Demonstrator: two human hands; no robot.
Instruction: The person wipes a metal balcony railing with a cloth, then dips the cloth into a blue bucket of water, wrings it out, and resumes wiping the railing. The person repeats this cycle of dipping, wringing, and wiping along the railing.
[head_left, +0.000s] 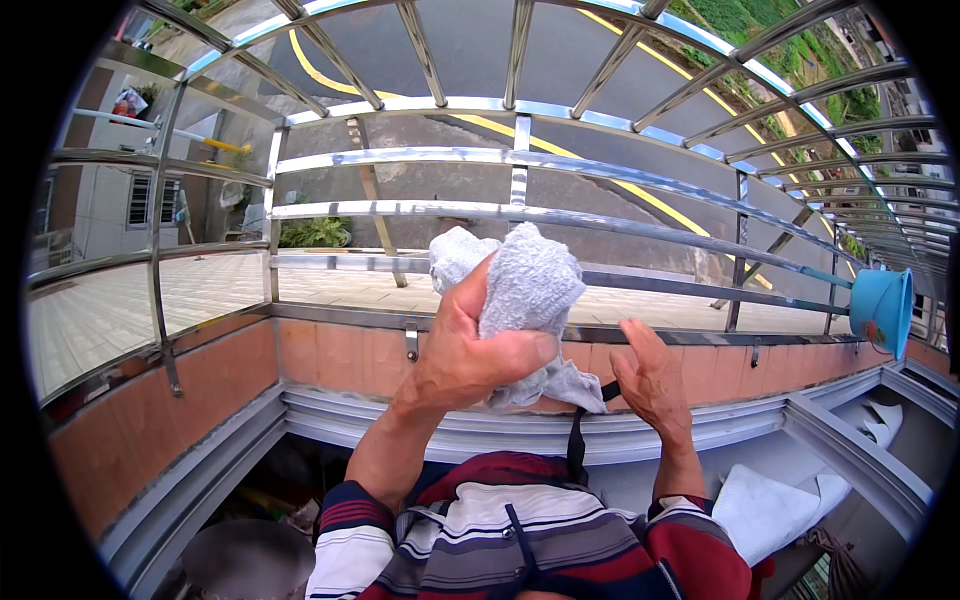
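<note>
My left hand (469, 352) grips a bunched light-grey terry cloth (529, 281), thumb across its front. One lobe of the cloth bulges out behind my fingers, and a loose corner hangs below near the tiled ledge. My right hand (651, 375) is raised to the right of the cloth and apart from it, with fingers extended and nothing visible in its grasp. Close to that hand runs a black strap (577, 442); whether they touch is unclear. Beyond both hands stand the rails of a stainless-steel window cage (390, 210).
The orange-tiled ledge (337, 349) meets an aluminium window track (360, 416) before me. A blue plastic bucket (874, 307) is at the cage's right. White sheet material (765, 510) lies lower right. Outside is a road (480, 60). A blurred oval (247, 559) shows lower left.
</note>
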